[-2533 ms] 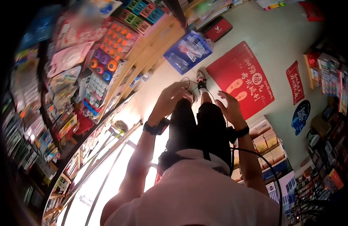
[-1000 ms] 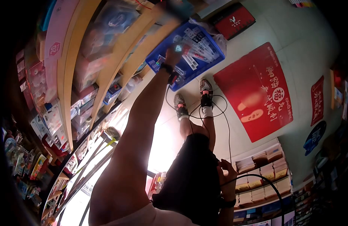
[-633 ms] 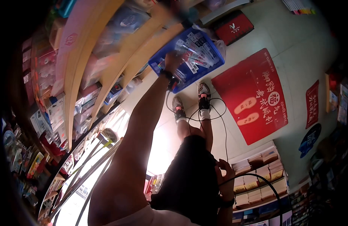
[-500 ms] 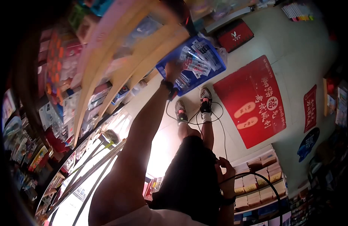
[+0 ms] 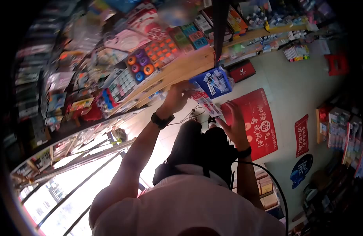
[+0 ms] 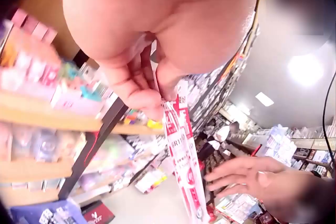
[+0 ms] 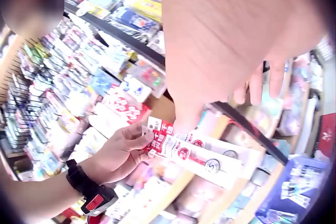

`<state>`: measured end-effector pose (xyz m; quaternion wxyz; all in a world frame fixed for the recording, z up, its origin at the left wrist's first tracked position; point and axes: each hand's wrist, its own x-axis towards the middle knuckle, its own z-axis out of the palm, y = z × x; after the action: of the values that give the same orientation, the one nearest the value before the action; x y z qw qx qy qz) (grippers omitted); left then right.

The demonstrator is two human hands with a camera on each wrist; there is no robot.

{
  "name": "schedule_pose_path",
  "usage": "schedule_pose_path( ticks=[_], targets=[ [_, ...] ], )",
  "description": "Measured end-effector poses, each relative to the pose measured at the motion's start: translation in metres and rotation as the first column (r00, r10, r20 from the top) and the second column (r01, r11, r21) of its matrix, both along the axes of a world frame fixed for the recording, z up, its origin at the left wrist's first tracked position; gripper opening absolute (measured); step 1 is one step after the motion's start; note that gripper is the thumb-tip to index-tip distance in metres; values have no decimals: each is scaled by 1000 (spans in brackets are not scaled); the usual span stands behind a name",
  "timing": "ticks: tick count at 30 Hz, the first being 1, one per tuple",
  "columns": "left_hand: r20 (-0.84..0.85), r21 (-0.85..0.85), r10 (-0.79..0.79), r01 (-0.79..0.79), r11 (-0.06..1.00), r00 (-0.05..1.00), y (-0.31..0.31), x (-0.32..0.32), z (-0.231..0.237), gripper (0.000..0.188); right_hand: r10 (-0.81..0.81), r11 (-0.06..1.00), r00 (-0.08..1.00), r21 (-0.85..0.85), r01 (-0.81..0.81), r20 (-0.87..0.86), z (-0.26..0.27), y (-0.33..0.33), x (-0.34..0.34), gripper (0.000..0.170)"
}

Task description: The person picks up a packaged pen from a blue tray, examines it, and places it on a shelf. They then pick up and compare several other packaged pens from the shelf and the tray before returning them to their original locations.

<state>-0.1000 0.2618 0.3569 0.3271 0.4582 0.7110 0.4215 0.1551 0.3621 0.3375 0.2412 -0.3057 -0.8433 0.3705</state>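
My left hand [image 5: 176, 99] pinches several long, slim red-and-white packets [image 5: 207, 104] by their red header ends, thumb on one side and fingers on the other. Clear sleeves with printed labels show on the packets [image 7: 197, 157] in the right wrist view. They slant down toward my right hand [image 5: 235, 125], which has its fingers extended near their lower ends and holds nothing. In the left wrist view that right hand [image 6: 249, 182] appears beyond the packets, fingers apart. Beneath the packets on the floor is a blue basket [image 7: 278, 192] with more slim packs in it.
Wooden shelves [image 5: 189, 67] crowded with stationery run along the left and front. A dark red box [image 5: 243, 71] sits by the basket, and a red mat [image 5: 268, 143] lies on the floor. A cable [image 5: 281, 188] trails past my right arm.
My left hand has come up out of the blue basket with the packets. My right hand has moved from beside my leg to in front of me. My body has straightened.
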Motion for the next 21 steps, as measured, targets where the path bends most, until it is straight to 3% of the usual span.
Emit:
schedule_pose_path(
  ticks=[2,3,5,6,7,9,10,11,13,15,17,19,21],
  targets=[
    [-10,41,14,-14,999,1000,-10,10,58,13,230,932,965,-257,-255,-124,24,2,-25,45],
    [-20,75,7,-6,997,1000,-18,13,80,13,288,921,947,-232,-315,-143,33,1,-30,45],
    [-120,154,65,-46,987,991,-36,19,116,15,430,788,894,-430,-441,-127,47,-3,-50,35],
    [-96,187,138,-118,975,986,-47,22,128,15,443,817,873,-307,-487,-205,65,-9,-62,24],
    [-15,150,216,-211,966,976,-57,24,139,18,460,742,873,-468,-480,-165,68,-14,-65,20],
    [199,145,360,-390,909,912,-76,29,153,25,505,659,829,-513,-550,-240,87,-21,-78,20],
    [313,154,352,-413,898,882,-84,31,161,29,515,636,805,-497,-590,-297,95,-26,-84,20],
    [424,163,327,-427,890,844,-91,30,167,33,516,618,782,-481,-622,-349,101,-31,-92,20],
    [449,197,335,-458,867,828,-103,33,152,35,557,572,759,-507,-645,-337,113,-38,-105,22],
    [464,263,207,-357,897,861,-114,30,141,33,531,484,738,-565,-668,-417,129,-50,-120,27],
    [413,308,231,-374,875,881,-126,28,137,28,586,483,703,-524,-702,-403,141,-66,-140,29],
    [560,246,336,-539,805,757,-137,22,136,20,555,564,748,-496,-660,-363,154,-89,-157,21],
    [516,241,378,-554,796,768,-155,11,133,18,551,580,755,-488,-653,-356,163,-107,-169,23]
  ],
)
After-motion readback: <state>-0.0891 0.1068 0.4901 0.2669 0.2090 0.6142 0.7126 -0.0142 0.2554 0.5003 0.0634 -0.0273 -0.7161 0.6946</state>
